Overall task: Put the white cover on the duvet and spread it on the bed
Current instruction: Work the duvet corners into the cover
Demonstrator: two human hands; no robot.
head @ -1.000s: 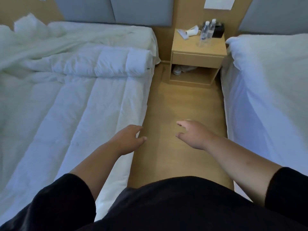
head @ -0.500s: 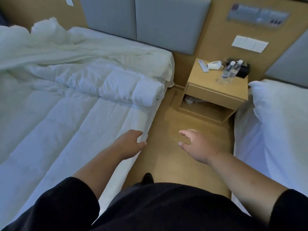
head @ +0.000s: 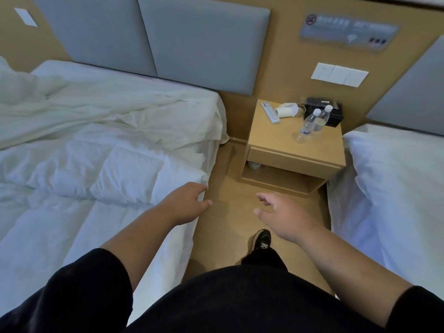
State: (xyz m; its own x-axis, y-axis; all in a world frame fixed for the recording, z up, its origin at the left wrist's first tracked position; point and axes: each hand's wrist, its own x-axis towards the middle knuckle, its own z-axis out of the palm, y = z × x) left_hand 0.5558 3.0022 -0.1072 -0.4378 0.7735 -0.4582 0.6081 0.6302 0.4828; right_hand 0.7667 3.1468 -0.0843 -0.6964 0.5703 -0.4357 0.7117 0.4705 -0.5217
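Reaching along the aisle, the person stands between two beds, and the step in hand looks like getting hold of the bedding on the left bed (head: 60,236), where everything the task needs lies. Across that bed the quilted duvet (head: 55,224) is laid out flat toward the foot, with its upper part doubled back into a thick roll whose end sits at the aisle-side edge. Beyond the roll, toward the grey headboard (head: 149,42), the thinner, creased white cover (head: 115,116) lies rumpled over the head of the mattress; which edge is its open one cannot be told from here. To do this well, I judge it best to take the rolled end at its corner, not mid-fold, so the layers come free together, and to find the cover's matching corner before pulling anything. The nightstand (head: 276,140) with two water bottles (head: 312,123) stands just beside the head of the bed, so a wide sweep of fabric could knock them over. The left hand (head: 185,203) hovers just at the roll's end, its grip relaxed with fingers loosely spread and holding nothing; the right hand (head: 286,215) hangs over the floor, equally slack and empty.
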